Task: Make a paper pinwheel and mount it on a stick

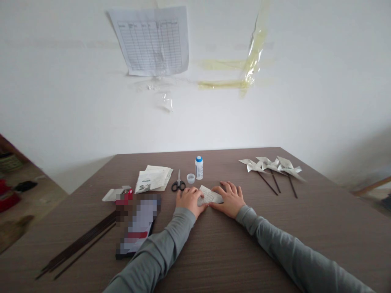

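Observation:
A small folded piece of printed paper (210, 194) lies on the brown table (275, 228) between my hands. My left hand (190, 201) rests on its left end with the fingers curled down, pinching the paper. My right hand (229, 198) lies flat on its right end, fingers spread, pressing it onto the table. Black-handled scissors (178, 184), a loose bottle cap (190, 178) and a white glue bottle with a blue top (198, 167) stand just behind my hands.
A stack of printed sheets (152, 178) lies at the back left. Three finished paper pinwheels on dark sticks (273, 169) lie at the back right. Several dark sticks (82, 244) and a blurred flat object (139, 224) lie front left. A printed sheet (152, 40) hangs on the wall.

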The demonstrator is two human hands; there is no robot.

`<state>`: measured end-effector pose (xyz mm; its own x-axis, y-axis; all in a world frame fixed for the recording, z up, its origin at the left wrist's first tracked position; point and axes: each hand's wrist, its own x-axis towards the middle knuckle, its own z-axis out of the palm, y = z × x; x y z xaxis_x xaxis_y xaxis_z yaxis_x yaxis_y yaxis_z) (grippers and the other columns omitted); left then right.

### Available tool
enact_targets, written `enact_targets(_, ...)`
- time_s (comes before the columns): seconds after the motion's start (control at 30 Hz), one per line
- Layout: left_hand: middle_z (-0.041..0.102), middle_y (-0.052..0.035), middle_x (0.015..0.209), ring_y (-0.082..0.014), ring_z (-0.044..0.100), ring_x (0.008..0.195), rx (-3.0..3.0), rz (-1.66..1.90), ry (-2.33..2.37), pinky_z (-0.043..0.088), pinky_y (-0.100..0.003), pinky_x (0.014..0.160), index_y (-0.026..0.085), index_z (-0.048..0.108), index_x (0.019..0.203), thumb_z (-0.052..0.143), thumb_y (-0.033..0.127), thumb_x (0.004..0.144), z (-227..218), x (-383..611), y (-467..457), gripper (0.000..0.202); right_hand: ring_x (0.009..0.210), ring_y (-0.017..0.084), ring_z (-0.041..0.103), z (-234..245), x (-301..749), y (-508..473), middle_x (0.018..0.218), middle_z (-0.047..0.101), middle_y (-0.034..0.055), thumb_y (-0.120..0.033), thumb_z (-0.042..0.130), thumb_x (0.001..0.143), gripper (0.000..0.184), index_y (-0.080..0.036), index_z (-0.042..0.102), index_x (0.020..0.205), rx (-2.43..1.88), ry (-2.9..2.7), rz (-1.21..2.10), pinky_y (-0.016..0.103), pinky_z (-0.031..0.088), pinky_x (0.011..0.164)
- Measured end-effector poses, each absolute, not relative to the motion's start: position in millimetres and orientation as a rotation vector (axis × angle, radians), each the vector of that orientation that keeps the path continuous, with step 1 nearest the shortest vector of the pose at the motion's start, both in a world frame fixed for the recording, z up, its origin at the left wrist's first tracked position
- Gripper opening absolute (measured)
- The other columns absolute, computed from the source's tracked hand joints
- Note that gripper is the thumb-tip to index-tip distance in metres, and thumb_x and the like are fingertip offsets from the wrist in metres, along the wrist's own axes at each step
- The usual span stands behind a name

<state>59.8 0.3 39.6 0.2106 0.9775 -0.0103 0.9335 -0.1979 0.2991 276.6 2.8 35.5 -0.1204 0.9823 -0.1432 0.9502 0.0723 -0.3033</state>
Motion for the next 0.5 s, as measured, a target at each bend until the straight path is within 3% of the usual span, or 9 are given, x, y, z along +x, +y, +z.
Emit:
enact_targets(0.3,0.089,-0.0077,0.168,-0.0445,0.071,0.168,2.250,0.283,1.800,0.041,-0.077,0.156,0.040,0.094,0.156,0.089,0.031,0.111,39,43,-1,0.046,0.200,0.050,0.035,31,301,11,0.209,0.053,0.0048,-0.054,0.085,0.114,0.068,-0.052,0.077,0.182,-1.954,-2.229,0.540,0.074,0.029,0.161)
enact_targets(0.5,0.084,-0.0082,0.180,-0.0459,0.066,0.177,2.254,0.217,1.811,0.039,-0.084,0.156,0.042,0.094,0.160,0.085,0.031,0.111,38,25,-2,0.052,0.200,0.052,0.033,23,325,23,0.209,0.053,0.0050,-0.049,0.080,0.114,0.069,-0.053,0.077,0.182,-1.875,-2.265,0.639,0.078,0.033,0.159)
